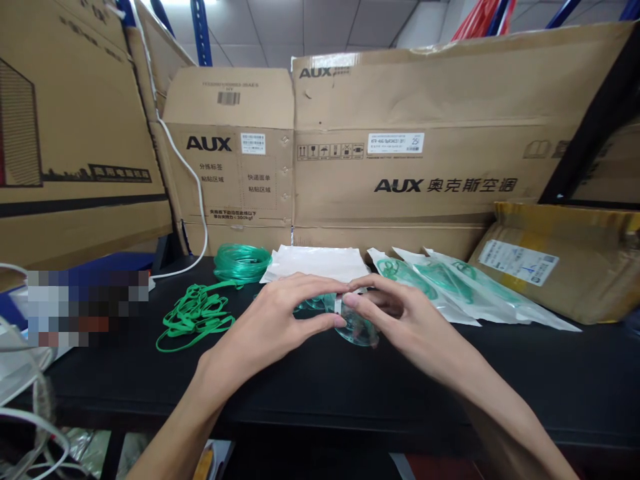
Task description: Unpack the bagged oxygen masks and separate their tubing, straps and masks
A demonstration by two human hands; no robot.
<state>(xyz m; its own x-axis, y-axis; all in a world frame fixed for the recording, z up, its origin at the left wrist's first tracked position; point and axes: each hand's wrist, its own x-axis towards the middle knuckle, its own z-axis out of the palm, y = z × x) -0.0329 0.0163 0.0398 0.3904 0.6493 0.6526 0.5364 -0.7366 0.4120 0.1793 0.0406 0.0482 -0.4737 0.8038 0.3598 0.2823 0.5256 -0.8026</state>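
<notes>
My left hand [280,317] and my right hand [395,317] meet over the black table [500,387], both pinching a clear green plastic mask [356,328] between thumbs and fingers. A small white strip sits at the pinch point on the mask. Part of the mask is hidden behind my fingers. Just behind my hands lies a stack of empty white plastic bags [317,262].
A coil of green tubing [243,261] and a pile of green elastic bands [196,315] lie to the left. Sealed bags with green masks [450,287] lie to the right beside a brown parcel [560,257]. Large AUX cardboard boxes [400,167] wall the back.
</notes>
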